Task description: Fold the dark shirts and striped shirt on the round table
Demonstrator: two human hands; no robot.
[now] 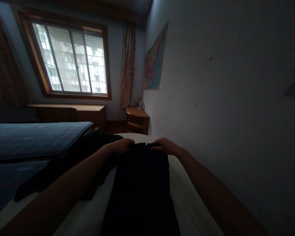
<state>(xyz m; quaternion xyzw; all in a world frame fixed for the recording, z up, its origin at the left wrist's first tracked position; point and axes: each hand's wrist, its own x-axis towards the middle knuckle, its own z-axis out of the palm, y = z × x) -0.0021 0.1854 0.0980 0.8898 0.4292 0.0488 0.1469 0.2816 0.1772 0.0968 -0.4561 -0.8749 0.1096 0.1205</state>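
A black garment (142, 190), its shape like a pair of trousers, stretches lengthwise in front of me. My left hand (124, 146) grips the left corner of its far edge, fingers closed on the cloth. At the right corner of that edge, my right hand (164, 146) pinches the fabric in the same way. Between the hands the edge runs nearly straight, with a small notch in the middle. The near end goes out of view at the bottom. Under it lies a pale surface (186, 196) with a rounded far edge. Dim light hides the garment's details.
Another dark cloth (64, 167) lies bunched to the left, partly behind my left arm. Beyond it are blue plaid padded panels (36, 137). A white wall (223, 131) rises close on the right. A corner shelf (137, 113) and a wooden desk (88, 108) stand below the window (71, 59).
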